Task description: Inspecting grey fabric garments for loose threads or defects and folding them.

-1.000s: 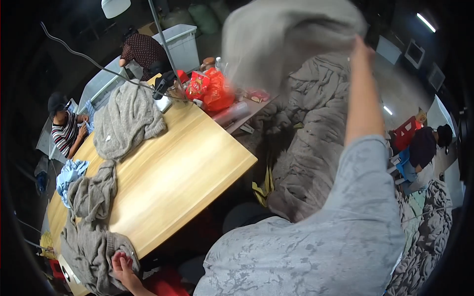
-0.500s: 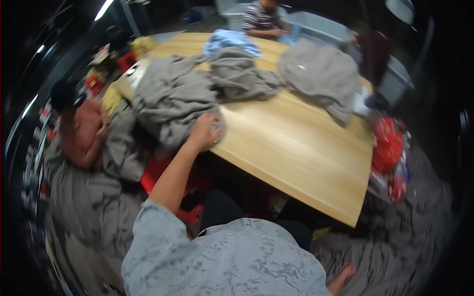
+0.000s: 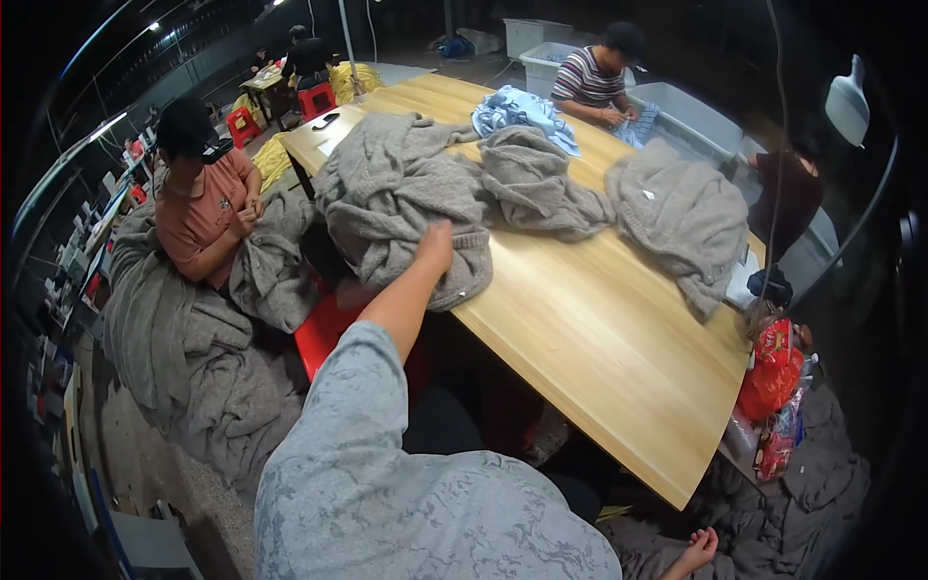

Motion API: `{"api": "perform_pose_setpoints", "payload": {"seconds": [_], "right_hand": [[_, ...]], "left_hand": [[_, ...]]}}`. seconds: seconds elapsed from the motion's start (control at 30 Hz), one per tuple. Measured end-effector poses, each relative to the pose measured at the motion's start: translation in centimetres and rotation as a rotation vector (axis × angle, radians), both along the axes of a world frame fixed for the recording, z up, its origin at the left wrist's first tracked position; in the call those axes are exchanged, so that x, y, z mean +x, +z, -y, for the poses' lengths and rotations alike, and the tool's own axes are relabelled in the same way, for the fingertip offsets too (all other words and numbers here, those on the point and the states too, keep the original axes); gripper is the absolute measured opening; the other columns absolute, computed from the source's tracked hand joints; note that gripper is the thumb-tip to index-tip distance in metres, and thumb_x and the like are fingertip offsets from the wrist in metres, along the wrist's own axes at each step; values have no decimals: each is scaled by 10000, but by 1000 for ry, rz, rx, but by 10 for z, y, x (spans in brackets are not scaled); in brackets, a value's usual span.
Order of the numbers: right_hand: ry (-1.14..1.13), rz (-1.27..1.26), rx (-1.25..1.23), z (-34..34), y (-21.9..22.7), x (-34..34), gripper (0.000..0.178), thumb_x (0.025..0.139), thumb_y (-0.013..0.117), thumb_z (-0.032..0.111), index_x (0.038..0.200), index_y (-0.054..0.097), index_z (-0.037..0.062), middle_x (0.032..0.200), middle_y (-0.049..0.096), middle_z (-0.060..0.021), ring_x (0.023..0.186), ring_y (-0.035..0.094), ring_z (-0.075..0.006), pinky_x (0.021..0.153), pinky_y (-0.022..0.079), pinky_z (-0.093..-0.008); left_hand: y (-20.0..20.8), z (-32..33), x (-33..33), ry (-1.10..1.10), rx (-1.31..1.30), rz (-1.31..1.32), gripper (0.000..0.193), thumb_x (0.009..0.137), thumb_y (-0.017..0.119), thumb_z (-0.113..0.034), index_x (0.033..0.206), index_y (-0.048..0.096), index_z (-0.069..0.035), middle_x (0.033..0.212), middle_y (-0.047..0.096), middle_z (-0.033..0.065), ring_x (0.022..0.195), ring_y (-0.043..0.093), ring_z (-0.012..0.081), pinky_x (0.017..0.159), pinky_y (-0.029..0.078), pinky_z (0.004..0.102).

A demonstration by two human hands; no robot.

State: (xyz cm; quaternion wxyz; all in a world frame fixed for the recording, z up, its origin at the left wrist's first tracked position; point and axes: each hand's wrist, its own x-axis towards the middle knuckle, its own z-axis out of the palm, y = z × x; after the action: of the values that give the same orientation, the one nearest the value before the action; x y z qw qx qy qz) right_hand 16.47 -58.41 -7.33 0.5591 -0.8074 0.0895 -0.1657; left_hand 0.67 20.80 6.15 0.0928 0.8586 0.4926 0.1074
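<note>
Table [image 3: 580,319], pale wood, serves as reference for all positions. Large grey-brown knit heap [image 3: 387,184] lies bunched on table's left end, with a ribbed band [image 3: 474,242] at the near edge. Left hand [image 3: 438,246] is on this heap, beside the band; fingertips hidden, so cannot tell whether they are clamped on the knit or only resting against it. Right hand [image 3: 703,549] is off the table, below its near right corner: fingers loosely curled, apart, nothing between them. Floor knit mass [image 3: 812,474] near that hand; contact unclear.

Also on table: smaller knit bundle [image 3: 536,179], right of the large heap and apparently touching it; third knit piece [image 3: 681,208], toward the far right edge; light-blue cloth [image 3: 522,116], at the far edge behind the bundle. Left of table: co-worker [image 3: 208,213] in salmon shirt, hands at another knit piece [image 3: 275,266].

Progress, judged from layout: handling under way, probably much left. All three knits on table are bunched, none laid flat; more knit lies off both ends. Which pieces are finished and which are waiting cannot be told.
</note>
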Motion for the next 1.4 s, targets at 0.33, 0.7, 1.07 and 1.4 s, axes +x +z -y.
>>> {"api": "perform_pose_setpoints", "payload": {"seconds": [0.33, 0.7, 1.07, 1.4], "right_hand": [[278, 95, -265, -113, 113, -32, 159, 851, 520, 72, 960, 605, -6, 757, 635, -87, 641, 592, -162, 589, 482, -260], [182, -116, -352, -103, 115, -18, 175, 850, 523, 114, 982, 590, 20, 752, 604, -75, 644, 548, -128, 568, 436, -236], [889, 613, 122, -370, 274, -36, 509, 777, 607, 107, 1229, 385, 34, 998, 506, -34, 817, 497, -122, 725, 416, -242], [1146, 153, 161, -347, 313, -66, 108, 698, 511, -27, 797, 502, 16, 713, 508, 16, 650, 424, -24, 555, 313, -162]], "left_hand": [[50, -81, -38, 327, 101, 12, 348, 774, 566, -192, 1120, 552, -163, 1317, 326, 146, 1210, 323, 334, 966, 341, 441], [51, -185, -50, 151, -51, 891, 379, 787, 597, -199, 1109, 544, -5, 1090, 578, 160, 985, 559, 268, 829, 439, 344], [241, 177, 23, -1549, 242, 1034, 75, 768, 560, -68, 820, 609, -46, 744, 584, 110, 716, 586, 284, 669, 463, 358], [130, 213, 18, -1341, -583, 544, 306, 641, 617, -43, 920, 494, -13, 836, 570, 163, 823, 561, 336, 703, 437, 387]]}}
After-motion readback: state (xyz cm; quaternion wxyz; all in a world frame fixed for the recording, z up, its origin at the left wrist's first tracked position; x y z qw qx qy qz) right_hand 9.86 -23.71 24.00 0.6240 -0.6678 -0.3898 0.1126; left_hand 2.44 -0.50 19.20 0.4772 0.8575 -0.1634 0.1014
